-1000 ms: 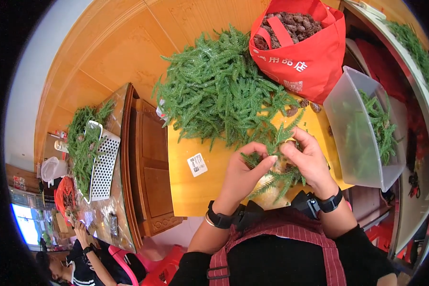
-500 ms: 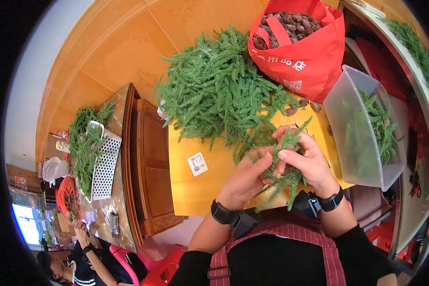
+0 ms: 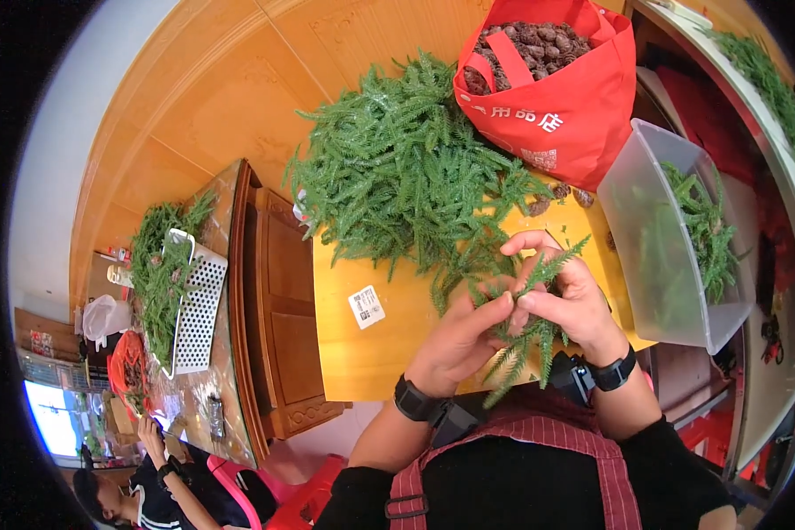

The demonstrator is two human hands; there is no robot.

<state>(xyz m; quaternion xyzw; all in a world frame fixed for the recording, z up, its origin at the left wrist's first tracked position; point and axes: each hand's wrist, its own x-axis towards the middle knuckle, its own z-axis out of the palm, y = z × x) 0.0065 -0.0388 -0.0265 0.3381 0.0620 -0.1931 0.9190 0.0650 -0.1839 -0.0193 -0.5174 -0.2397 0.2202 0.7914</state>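
Over the near edge of the yellow table [image 3: 349, 358], both my hands pinch an artificial pine sprig [image 3: 532, 340]. My left hand [image 3: 468, 331] has thumb and fingers closed on its stems from the left. From the right, my right hand [image 3: 574, 305] grips the same sprig, its thumb tip close to the left thumb. Green needles fan out below and above the fingers; whatever sits between the fingertips is hidden. Just beyond my hands lies a big heap of green pine sprigs [image 3: 406, 168], its nearest strands reaching my left fingers.
A red bag [image 3: 565, 115] of pinecones stands at the back right, with loose pinecones [image 3: 539, 206] before it. To the right is a translucent bin [image 3: 658, 256] holding sprigs. Leftward, a person [image 3: 163, 481] sits by another table with a white perforated basket [image 3: 205, 305].
My thumbs have come closer together over the sprig, and my left hand has shifted slightly right. The sprig has turned a little in my fingers.
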